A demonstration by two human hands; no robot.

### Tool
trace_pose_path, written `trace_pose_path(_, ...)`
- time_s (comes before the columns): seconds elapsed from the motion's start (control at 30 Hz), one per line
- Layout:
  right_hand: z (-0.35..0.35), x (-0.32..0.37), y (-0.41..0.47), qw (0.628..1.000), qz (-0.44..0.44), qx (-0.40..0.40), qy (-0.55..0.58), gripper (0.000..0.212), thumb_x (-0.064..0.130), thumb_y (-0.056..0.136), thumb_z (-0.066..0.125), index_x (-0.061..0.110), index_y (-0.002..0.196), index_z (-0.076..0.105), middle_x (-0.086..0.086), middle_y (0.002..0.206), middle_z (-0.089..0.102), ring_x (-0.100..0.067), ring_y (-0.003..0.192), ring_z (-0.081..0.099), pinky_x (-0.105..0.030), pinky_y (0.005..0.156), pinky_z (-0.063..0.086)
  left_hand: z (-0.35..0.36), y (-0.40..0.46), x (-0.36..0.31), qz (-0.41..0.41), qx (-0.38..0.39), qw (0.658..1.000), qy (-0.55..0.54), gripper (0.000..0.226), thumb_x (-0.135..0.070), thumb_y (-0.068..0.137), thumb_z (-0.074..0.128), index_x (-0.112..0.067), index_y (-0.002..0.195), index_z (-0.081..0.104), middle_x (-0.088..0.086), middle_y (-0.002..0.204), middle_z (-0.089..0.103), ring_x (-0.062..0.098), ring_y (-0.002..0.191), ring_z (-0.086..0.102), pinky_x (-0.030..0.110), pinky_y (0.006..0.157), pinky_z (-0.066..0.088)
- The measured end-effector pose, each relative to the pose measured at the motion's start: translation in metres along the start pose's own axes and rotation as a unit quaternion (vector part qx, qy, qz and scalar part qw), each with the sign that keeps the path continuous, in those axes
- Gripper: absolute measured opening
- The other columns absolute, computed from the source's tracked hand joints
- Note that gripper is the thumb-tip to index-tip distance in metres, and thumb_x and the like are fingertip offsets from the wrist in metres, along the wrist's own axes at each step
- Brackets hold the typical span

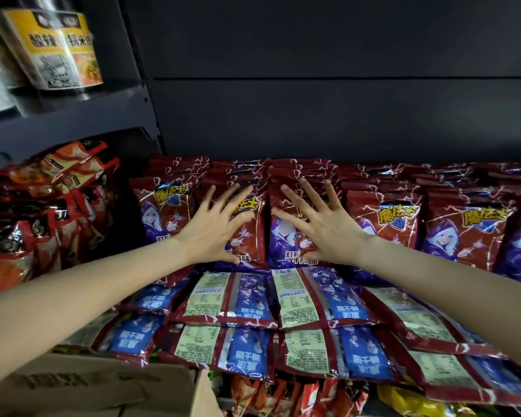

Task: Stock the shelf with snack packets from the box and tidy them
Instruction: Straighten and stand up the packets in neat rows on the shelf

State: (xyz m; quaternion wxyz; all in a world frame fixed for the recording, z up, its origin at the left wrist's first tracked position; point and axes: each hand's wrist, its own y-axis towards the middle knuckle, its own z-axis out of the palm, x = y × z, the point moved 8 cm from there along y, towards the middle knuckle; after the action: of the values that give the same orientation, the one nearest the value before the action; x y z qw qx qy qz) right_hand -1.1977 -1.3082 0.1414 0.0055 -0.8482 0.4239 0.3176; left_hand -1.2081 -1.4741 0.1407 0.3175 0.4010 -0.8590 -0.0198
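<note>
Both hands lie flat against upright packets, fingers spread wide and straight, gripping nothing. The left hand (215, 227) presses the face of a glossy dark-red foil snack packet with a purple-robed figure (247, 233); the right hand (319, 227) presses the matching red packet just beside it (283, 233), at the left hand's three o'clock. Each packet stands with its long axis vertical, at the front of a file of like packets running away toward twelve o'clock, to the dark back panel of the shelf (313, 115).

The relation that counts: the files lie straight ahead of the palms, so a push toward twelve o'clock would likely square both rows at once, each hand equally near its own row.

At six o'clock from the hands, more red-and-blue packets lying flat, backs up (229, 299), overlap in rows along the shelf front. The brown cardboard box (88, 386) sits at seven o'clock, near the left forearm; its contents are hidden.
</note>
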Motion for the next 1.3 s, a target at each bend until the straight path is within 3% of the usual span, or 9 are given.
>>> trace_pose_path(0.3, 0.0, -0.001, 0.002, 1.0, 0.003, 0.004, 0.021, 0.138, 0.072, 0.049, 0.075, 0.033, 0.149, -0.012, -0.009, 0.158, -0.004, -0.041, 0.143, 0.008, -0.066, 0.109, 0.016, -0.004, 0.005, -0.007, 0.034, -0.039, 0.999, 0.006, 0.107, -0.08, 0.048, 0.068, -0.023, 0.13, 0.031, 0.016, 0.152, 0.012, 0.039, 0.136, 0.026, 0.057, 0.107, 0.028)
trace_pose_path(0.43, -0.007, -0.003, 0.0, 0.997, -0.009, 0.019, 0.076, 0.116, 0.066, 0.065, 0.07, 0.038, 0.147, -0.006, -0.01, 0.158, -0.011, -0.039, 0.144, -0.004, -0.065, 0.111, 0.005, -0.005, 0.008, -0.004, 0.033, 0.002, 0.999, 0.015, 0.106, -0.084, 0.054, 0.058, -0.024, 0.135, 0.023, 0.018, 0.155, 0.012, 0.038, 0.138, 0.021, 0.056, 0.11, 0.022)
trace_pose_path(0.5, -0.019, -0.003, -0.001, 0.994, -0.026, 0.006, 0.109, 0.098, 0.062, 0.073, 0.065, 0.039, 0.149, 0.008, -0.01, 0.158, -0.009, -0.036, 0.144, -0.007, -0.065, 0.111, 0.001, -0.015, 0.007, -0.003, 0.027, 0.009, 1.0, -0.012, 0.098, -0.084, 0.061, 0.051, -0.024, 0.135, 0.028, 0.018, 0.155, 0.013, 0.036, 0.14, 0.018, 0.054, 0.111, 0.019)
trace_pose_path(0.6, -0.044, 0.004, 0.0, 0.99, -0.072, -0.031, 0.121, 0.065, 0.053, 0.079, 0.064, 0.034, 0.138, 0.042, -0.009, 0.158, 0.01, -0.033, 0.145, 0.003, -0.066, 0.11, 0.003, -0.044, -0.003, 0.004, 0.004, 0.002, 0.995, -0.104, 0.066, -0.069, 0.079, 0.049, -0.024, 0.127, 0.046, 0.012, 0.153, 0.024, 0.03, 0.142, 0.015, 0.049, 0.11, 0.024)
trace_pose_path(0.73, -0.077, 0.024, -0.002, 0.974, -0.154, -0.088, 0.143, 0.037, 0.041, 0.084, 0.063, 0.027, 0.119, 0.061, -0.008, 0.148, 0.037, -0.028, 0.14, 0.027, -0.055, 0.112, 0.019, -0.081, -0.046, 0.032, -0.11, 0.037, 0.97, -0.214, 0.042, -0.057, 0.087, 0.049, -0.034, 0.122, 0.051, -0.014, 0.124, 0.057, 0.008, 0.117, 0.049, 0.03, 0.097, 0.038)
trace_pose_path(0.87, -0.094, 0.052, -0.003, 0.954, -0.211, -0.101, 0.188, 0.026, 0.033, 0.085, 0.065, 0.022, 0.108, 0.067, 0.001, 0.109, 0.068, -0.021, 0.105, 0.063, -0.041, 0.1, 0.045, -0.091, -0.115, 0.051, -0.183, 0.08, 0.929, -0.31, 0.036, -0.063, 0.082, 0.048, -0.044, 0.112, 0.054, -0.028, 0.103, 0.062, -0.007, 0.095, 0.058, 0.03, 0.085, 0.05)
trace_pose_path(1.0, -0.091, 0.068, 0.005, 0.956, -0.207, -0.139, 0.156, 0.033, 0.034, 0.079, 0.07, 0.023, 0.11, 0.068, -0.001, 0.117, 0.066, -0.025, 0.115, 0.058, -0.044, 0.102, 0.041, -0.074, -0.165, 0.062, -0.21, 0.138, 0.927, -0.279, 0.042, -0.044, 0.085, 0.062, -0.043, 0.124, 0.049, -0.019, 0.123, 0.052, 0.002, 0.113, 0.048, 0.028, 0.095, 0.042)
trace_pose_path(1.17, -0.076, 0.072, 0.037, 0.973, -0.177, -0.115, 0.094, 0.059, 0.048, 0.076, 0.071, 0.028, 0.13, 0.057, -0.011, 0.145, 0.043, -0.037, 0.135, 0.037, -0.061, 0.106, 0.03, -0.05, -0.166, 0.075, -0.168, 0.169, 0.952, -0.194, 0.042, -0.046, 0.087, 0.06, -0.037, 0.126, 0.05, -0.016, 0.125, 0.054, 0.006, 0.114, 0.05, 0.021, 0.087, 0.039)
trace_pose_path(1.3, -0.061, 0.071, 0.051, 0.977, -0.164, -0.119, 0.071, 0.063, 0.053, 0.074, 0.071, 0.031, 0.131, 0.055, -0.008, 0.15, 0.037, -0.034, 0.136, 0.036, -0.061, 0.108, 0.028, -0.05, -0.145, 0.096, -0.149, 0.081, 0.975, -0.143, 0.027, -0.033, 0.089, 0.061, -0.026, 0.115, 0.063, -0.005, 0.107, 0.068, 0.017, 0.099, 0.062, 0.034, 0.082, 0.048)
